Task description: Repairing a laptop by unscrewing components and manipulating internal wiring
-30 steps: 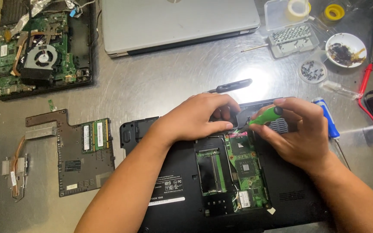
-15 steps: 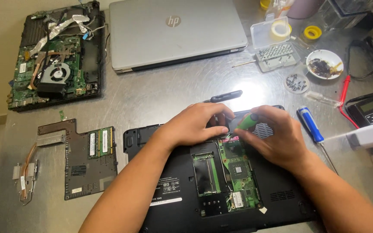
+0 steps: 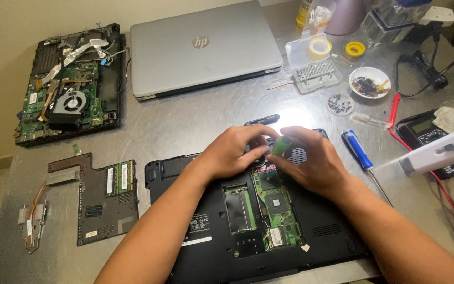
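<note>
- Right hand [image 3: 316, 165] fingers grasp a green-handled screwdriver [image 3: 281, 145], centre frame, over the opened black laptop [image 3: 211, 231].
- Left hand [image 3: 235, 152] curled, steadying; grasp unclear.
- Screwdriver looks light, stiff; handle suits gripping.

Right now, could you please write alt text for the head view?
Left hand and right hand, which grips a green-handled screwdriver, work over an opened black laptop on a metal table. A closed silver laptop and blue screwdriver lie nearby.
</note>
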